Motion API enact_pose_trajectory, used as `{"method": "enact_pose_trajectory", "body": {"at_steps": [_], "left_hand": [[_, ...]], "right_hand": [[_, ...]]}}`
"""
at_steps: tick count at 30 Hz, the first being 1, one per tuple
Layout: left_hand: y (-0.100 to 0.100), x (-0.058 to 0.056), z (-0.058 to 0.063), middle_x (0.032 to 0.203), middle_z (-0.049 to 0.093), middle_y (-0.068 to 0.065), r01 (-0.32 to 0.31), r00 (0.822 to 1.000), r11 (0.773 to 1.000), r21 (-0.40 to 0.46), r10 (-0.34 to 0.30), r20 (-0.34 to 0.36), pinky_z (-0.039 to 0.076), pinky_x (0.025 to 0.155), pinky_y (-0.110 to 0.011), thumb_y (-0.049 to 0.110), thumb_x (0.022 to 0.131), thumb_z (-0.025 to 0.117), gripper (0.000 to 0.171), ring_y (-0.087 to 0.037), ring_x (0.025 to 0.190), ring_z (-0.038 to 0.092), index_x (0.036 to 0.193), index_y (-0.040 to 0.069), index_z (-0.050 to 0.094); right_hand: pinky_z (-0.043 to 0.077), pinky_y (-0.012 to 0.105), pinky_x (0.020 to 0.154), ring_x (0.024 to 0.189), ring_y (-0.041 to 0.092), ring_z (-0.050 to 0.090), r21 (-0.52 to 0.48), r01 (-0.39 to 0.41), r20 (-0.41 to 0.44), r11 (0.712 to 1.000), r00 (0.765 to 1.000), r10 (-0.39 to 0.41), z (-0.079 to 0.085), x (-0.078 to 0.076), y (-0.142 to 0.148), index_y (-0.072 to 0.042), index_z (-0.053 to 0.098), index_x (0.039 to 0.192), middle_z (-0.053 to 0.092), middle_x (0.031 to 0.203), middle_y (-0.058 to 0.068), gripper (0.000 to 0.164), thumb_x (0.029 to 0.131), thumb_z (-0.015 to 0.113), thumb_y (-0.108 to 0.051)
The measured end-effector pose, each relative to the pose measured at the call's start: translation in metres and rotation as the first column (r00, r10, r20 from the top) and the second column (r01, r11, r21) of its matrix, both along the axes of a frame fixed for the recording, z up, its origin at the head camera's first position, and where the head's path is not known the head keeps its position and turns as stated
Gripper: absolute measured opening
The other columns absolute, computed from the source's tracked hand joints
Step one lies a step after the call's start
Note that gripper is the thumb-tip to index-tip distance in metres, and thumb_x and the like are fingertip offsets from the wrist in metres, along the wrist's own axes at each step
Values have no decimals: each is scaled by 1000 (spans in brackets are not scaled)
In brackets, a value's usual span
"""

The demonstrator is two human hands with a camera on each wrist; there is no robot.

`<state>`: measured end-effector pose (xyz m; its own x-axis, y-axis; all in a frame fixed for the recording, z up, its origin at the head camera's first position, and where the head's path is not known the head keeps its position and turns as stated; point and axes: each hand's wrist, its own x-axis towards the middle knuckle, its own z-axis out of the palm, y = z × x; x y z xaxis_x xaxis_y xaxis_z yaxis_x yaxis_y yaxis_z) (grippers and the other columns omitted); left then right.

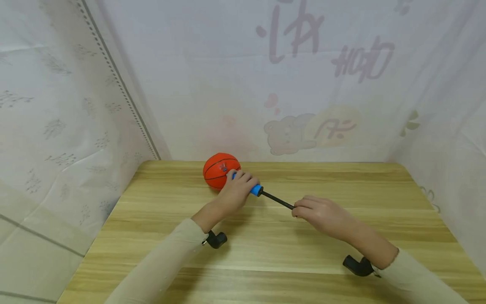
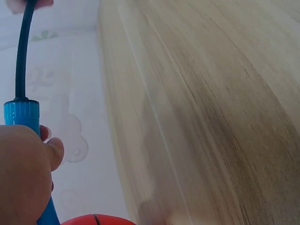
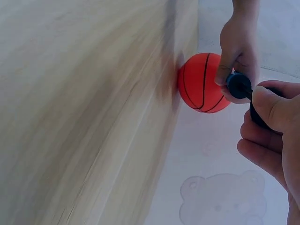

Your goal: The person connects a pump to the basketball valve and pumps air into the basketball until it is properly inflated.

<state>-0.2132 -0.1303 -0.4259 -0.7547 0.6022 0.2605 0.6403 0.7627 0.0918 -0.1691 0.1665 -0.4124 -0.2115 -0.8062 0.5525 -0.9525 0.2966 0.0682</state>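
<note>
An orange-red toy basketball (image 1: 217, 171) with black lines rests near the table's back edge. My left hand (image 1: 238, 192) grips the blue barrel of a hand pump (image 1: 256, 190), whose far end points at the ball; the spot where they meet is hidden behind my fingers. From the barrel a long black rod (image 2: 22, 61) extends toward my right hand (image 1: 322, 216). In the right wrist view, the fingers and thumb of that hand curl round the black handle (image 3: 258, 116) at the rod's end. The pump slants across the table between both hands.
The wood-grain table (image 1: 288, 249) carries the ball. White printed curtains (image 1: 212, 84) hang behind it and along both sides. Black wrist-camera mounts (image 1: 217, 240) stick out below the sleeves.
</note>
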Motion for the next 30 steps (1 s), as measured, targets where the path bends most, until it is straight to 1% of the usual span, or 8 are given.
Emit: {"method": "enact_pose_trajectory", "body": {"at_steps": [2,5,6,11,19,21,28,30], "left_hand": [[1,0,-1,115,60,-4,-1,1000,1000,-5,2,13,32,104,-55,5,98,65,22,-25,109,49,116,17,60],[3,1,-2,115,59,-4,-1,1000,1000,-12,1,21,32,104,-55,5,98,65,23,-26,110,49,117,17,59],[3,2,-2,115,59,-4,-1,1000,1000,-15,1,19,32,103,-54,6,98,65,22,-26,110,49,117,17,59],[5,2,-1,112,60,-5,-2,1000,1000,2,2,-24,32,101,-53,5,97,66,20,-27,108,50,113,15,59],[8,1,0,112,59,-5,9,1000,1000,10,-9,-1,32,101,-54,3,98,64,20,-28,107,50,112,15,59],[7,0,1,113,60,-4,8,1000,1000,9,-8,4,32,102,-54,4,98,64,19,-27,107,50,112,16,59],[6,-1,5,113,60,-2,29,1000,1000,-3,-29,6,33,102,-52,7,99,65,18,-26,109,50,112,17,59],[6,-1,6,114,60,-2,23,1000,1000,-2,-23,4,33,102,-52,7,99,65,18,-25,109,51,112,17,59]], "right_hand": [[55,23,76,88,14,66,8,9,10,1000,1000,-10,-2,-3,-4,-10,70,100,69,100,0,8,97,65,-4],[55,23,76,90,14,66,35,33,34,999,999,-34,-5,-8,-13,-11,70,101,69,101,0,33,76,82,7],[55,23,76,90,14,66,43,42,37,998,998,-43,-6,-10,-17,-11,70,100,69,101,0,35,74,83,8],[55,23,76,89,14,66,66,69,41,995,997,-72,-5,-23,-37,-11,71,98,70,98,0,29,77,83,6],[55,22,76,88,14,67,65,65,80,996,994,-70,-4,-38,-57,-9,72,99,71,97,2,20,86,76,5],[55,22,76,88,14,68,59,65,92,996,993,-70,-4,-40,-59,-9,72,99,71,97,2,19,87,76,4],[55,23,76,87,15,66,51,56,20,997,998,-57,-8,-38,-50,-9,72,97,71,95,2,19,84,78,3],[55,24,77,87,15,66,48,52,23,997,998,-53,-8,-36,-45,-9,72,97,71,96,2,20,83,80,2]]}}
